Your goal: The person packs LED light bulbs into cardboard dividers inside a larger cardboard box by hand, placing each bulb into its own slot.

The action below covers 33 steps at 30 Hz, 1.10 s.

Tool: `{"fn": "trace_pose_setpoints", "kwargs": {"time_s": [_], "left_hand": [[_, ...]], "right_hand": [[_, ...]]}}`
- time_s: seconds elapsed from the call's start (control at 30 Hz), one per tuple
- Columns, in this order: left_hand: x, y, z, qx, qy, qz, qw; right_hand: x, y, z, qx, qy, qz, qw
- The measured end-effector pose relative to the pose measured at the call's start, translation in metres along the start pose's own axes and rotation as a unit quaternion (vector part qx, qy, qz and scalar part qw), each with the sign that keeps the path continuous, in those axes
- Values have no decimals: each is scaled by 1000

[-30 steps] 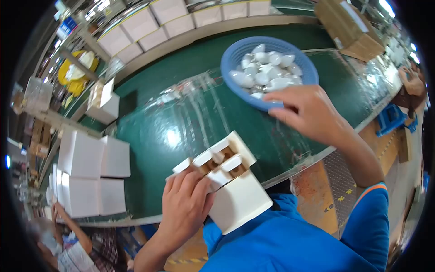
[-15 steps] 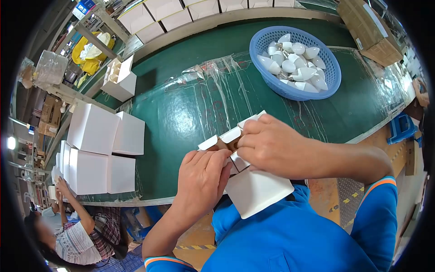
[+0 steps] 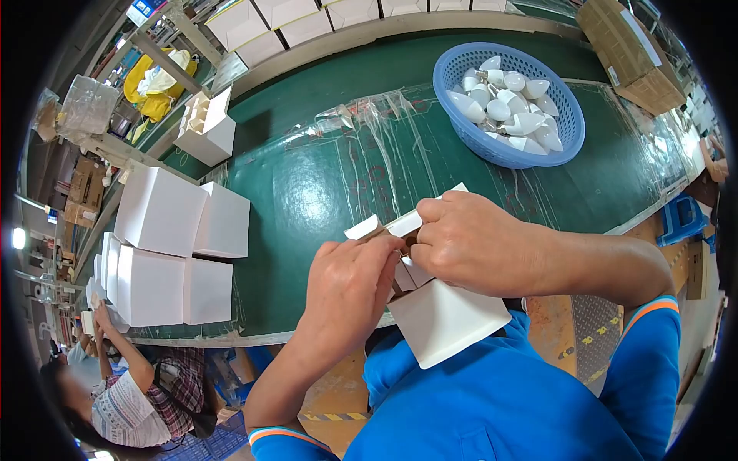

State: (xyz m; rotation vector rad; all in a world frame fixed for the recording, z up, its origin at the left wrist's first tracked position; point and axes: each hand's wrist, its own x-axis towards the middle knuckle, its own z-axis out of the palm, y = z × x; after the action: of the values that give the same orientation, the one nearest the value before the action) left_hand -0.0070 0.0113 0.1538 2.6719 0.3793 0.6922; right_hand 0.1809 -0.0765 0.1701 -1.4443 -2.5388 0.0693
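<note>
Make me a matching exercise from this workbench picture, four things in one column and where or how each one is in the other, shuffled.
Column one
1. blue basket
2. open-flapped white box
3. stack of closed white boxes
4. brown carton

Column two
A. gripped between the left hand and right hand
B. far right corner, beyond the basket
C. filled with white bulbs
D. left side of the green belt

Pairs: 1-C, 2-A, 3-D, 4-B
</note>
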Motion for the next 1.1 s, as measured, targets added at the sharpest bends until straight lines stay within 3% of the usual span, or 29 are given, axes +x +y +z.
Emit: {"fn": "trace_pose_setpoints", "kwargs": {"time_s": [0.1, 0.33, 0.4, 0.53, 0.67, 0.83, 1.1], "left_hand": [[1, -1, -2, -43, -36, -53, 997], [-11, -5, 7, 12, -5, -26, 1000], [-17, -3, 10, 13, 49, -3, 999], [-22, 2, 7, 81, 23, 75, 994], [-25, -6, 12, 54, -9, 42, 998], [-16, -1, 18, 45, 36, 6, 998], [-20, -5, 26, 19, 100, 22, 995]], "right_hand": [[1, -4, -1, -25, -3, -8, 1000], [-2, -8, 5, -102, 38, -2, 994], [-1, -4, 5, -85, 55, -9, 995], [-2, 7, 11, -40, 88, -26, 995], [-6, 2, 4, 7, 66, -20, 998], [-8, -11, -1, -42, 15, 3, 999], [-3, -21, 3, -163, -7, -27, 986]]}}
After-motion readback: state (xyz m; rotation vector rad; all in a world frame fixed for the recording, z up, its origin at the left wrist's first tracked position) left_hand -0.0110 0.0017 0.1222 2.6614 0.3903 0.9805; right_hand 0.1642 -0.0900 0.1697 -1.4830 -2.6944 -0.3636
